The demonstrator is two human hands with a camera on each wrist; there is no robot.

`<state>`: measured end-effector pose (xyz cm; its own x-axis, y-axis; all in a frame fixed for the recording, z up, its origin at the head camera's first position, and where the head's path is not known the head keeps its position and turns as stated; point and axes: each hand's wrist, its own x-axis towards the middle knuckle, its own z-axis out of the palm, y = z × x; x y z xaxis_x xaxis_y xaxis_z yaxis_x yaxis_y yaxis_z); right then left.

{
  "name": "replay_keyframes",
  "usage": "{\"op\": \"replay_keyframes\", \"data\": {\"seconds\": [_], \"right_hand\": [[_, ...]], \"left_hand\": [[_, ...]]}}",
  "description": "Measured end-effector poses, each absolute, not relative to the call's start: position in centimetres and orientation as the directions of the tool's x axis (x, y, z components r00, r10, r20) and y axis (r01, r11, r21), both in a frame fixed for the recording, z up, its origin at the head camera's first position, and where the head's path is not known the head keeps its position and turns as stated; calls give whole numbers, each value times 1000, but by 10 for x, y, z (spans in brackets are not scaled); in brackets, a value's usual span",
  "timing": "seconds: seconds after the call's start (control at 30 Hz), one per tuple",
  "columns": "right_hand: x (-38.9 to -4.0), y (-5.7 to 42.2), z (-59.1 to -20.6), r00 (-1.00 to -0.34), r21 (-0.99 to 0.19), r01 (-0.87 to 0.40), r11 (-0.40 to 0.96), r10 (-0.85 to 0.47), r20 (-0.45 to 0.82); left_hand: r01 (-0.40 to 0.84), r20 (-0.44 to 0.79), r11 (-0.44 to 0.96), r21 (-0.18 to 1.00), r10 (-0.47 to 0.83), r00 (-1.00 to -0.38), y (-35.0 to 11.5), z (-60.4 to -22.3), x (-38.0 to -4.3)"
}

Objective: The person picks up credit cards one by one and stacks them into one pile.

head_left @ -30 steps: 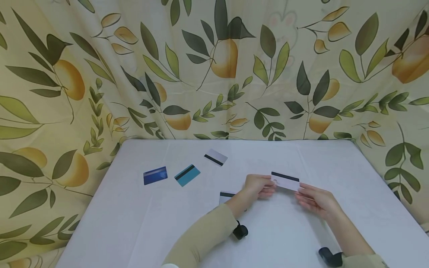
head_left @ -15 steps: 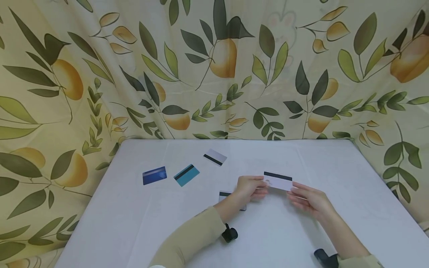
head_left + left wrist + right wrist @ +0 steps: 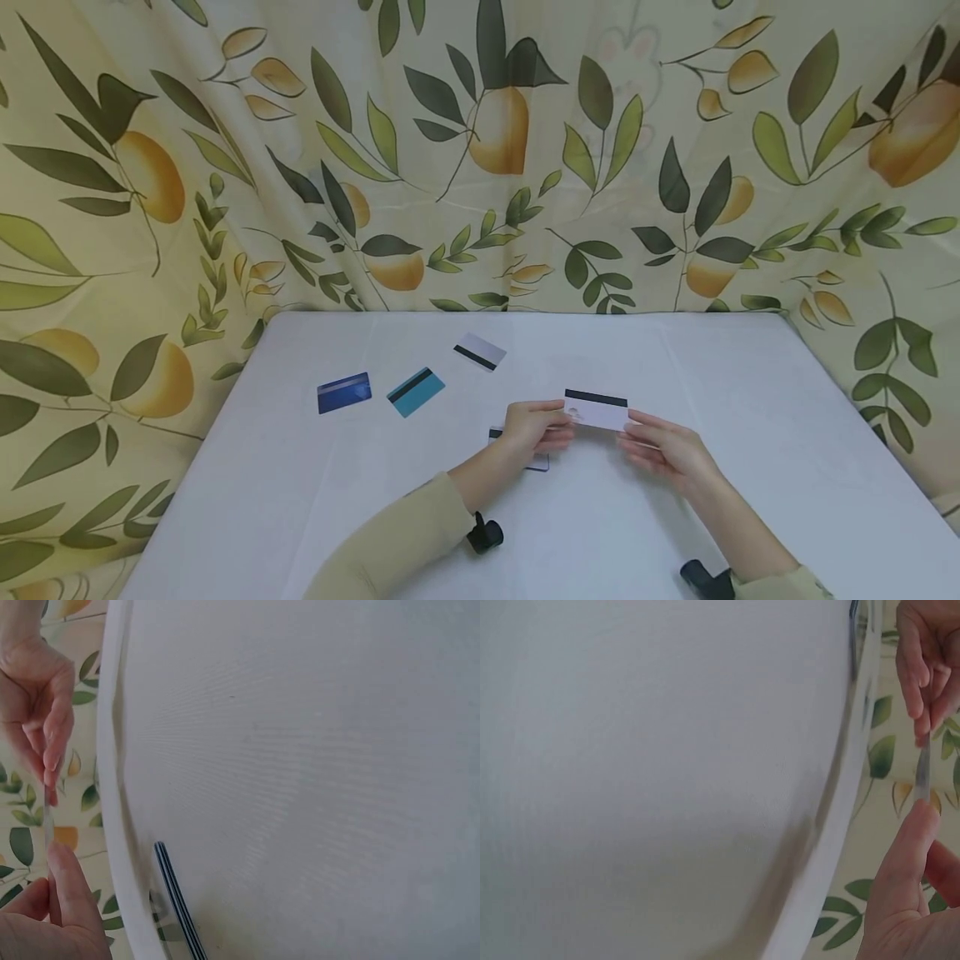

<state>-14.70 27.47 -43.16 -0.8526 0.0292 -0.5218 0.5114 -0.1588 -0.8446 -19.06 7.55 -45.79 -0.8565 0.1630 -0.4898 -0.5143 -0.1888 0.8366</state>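
Observation:
Both hands hold a white card with a black stripe (image 3: 596,417) above the table, stripe edge uppermost. My left hand (image 3: 527,429) pinches its left end, and my right hand (image 3: 670,448) pinches its right end. In both wrist views the held card (image 3: 49,817) appears edge-on as a thin strip between the two hands. Below my left hand lies another pale card with a dark stripe (image 3: 537,463), partly hidden by the hand and wrist. A dark object with light lines along it (image 3: 178,900) lies on the table in the left wrist view.
On the white table (image 3: 300,500), a blue card (image 3: 344,392), a teal card with a black stripe (image 3: 416,392) and a silver-grey card with a black stripe (image 3: 480,352) lie apart at the back left. A leaf-and-fruit patterned curtain (image 3: 450,208) hangs behind the table.
Both hands have moved left together, carrying the white card and lowering it slightly. The left hand now covers more of the middle of the card below it. The other cards stay where they lie.

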Motion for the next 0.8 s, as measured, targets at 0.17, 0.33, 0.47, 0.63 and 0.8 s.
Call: {"op": "replay_keyframes", "data": {"seconds": [0.17,0.33,0.47,0.63,0.8], "right_hand": [[-145,263,-433,-862,-851,498,-167,14,-507],[-144,250,-435,-860,-848,500,-178,10,-510],[-145,241,-437,-852,-841,512,-175,18,-523],[-145,231,-439,-847,-838,521,-163,17,-531],[-145,220,-443,-845,-834,525,-170,15,-535]], "left_hand": [[-503,-476,-195,842,170,-863,62,-459,-187],[-490,-460,-216,845,176,-870,48,-461,-183],[-494,-466,-212,843,171,-868,38,-461,-181],[-499,-472,-207,841,169,-865,26,-463,-179],[-501,-477,-210,840,157,-865,16,-464,-174]]}}
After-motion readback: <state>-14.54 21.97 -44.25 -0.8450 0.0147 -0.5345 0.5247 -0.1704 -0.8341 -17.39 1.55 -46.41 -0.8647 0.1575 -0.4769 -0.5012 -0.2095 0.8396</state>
